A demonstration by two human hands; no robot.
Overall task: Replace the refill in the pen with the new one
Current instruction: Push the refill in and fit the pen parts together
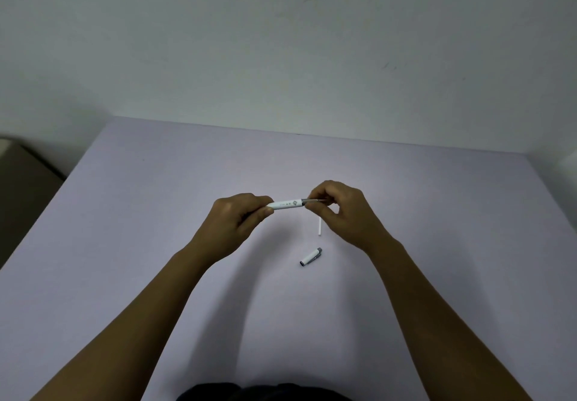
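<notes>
Pen [288, 206] held level above the counter [156, 213], dead centre of view. Left hand [237, 222] closed around white barrel's back end; right hand [338, 213] pinched narrow on the grey tip section at pen's 3 o'clock end. Probably unscrewing or reseating that section; can't tell which.

Cap [310, 257] off, lying on counter at 6 o'clock from pen, well apart. Thin white refill [320, 227] also on counter, between pen and cap, partly hidden under right hand. Old or new one: can't tell.

Handling, by judgement:
- Pen light, rigid, smooth plastic. Likely slippery under twist, so firm wrap on barrel, fingertip pinch on tip section.
- Refill thin, light, likely bends if pushed off-axis. Best taken mid-length or near the back, fed in straight.
- Cap and refill round, could roll on the flat top.

Containers: only the barrel counts. Contents not visible; no telling whether a refill sits inside.
</notes>
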